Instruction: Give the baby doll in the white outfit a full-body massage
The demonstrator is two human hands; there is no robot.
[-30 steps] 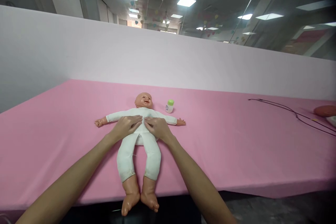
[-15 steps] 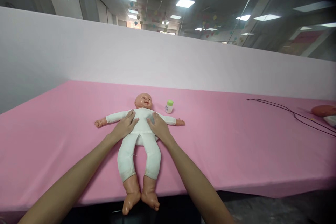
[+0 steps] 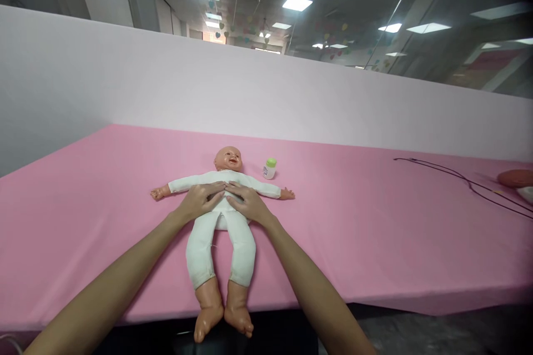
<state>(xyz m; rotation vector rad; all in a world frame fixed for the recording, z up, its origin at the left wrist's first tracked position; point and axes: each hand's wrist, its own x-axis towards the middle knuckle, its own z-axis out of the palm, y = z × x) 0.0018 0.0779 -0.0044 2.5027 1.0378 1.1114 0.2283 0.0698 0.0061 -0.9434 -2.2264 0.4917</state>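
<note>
A baby doll with a white cloth body lies on its back, arms spread, head away from me. Its feet stick out past the near edge of the table. My left hand lies flat on the left side of the doll's torso, fingers stretched toward the middle. On the other side my right hand rests the same way, open, its fingertips close to or touching those of the left at the chest. Neither hand grips anything. Just right of the doll's head stands a small clear bottle with a green cap.
Pink cloth covers the table. A thin black cable lies at the right, near an orange-brown object I cannot identify. A low white wall runs along the back, with glass above it.
Both hands have slid inward over the doll's torso, from its sides to the middle of the chest, so the fingertips now meet or nearly meet. Doll and bottle stay in place.
</note>
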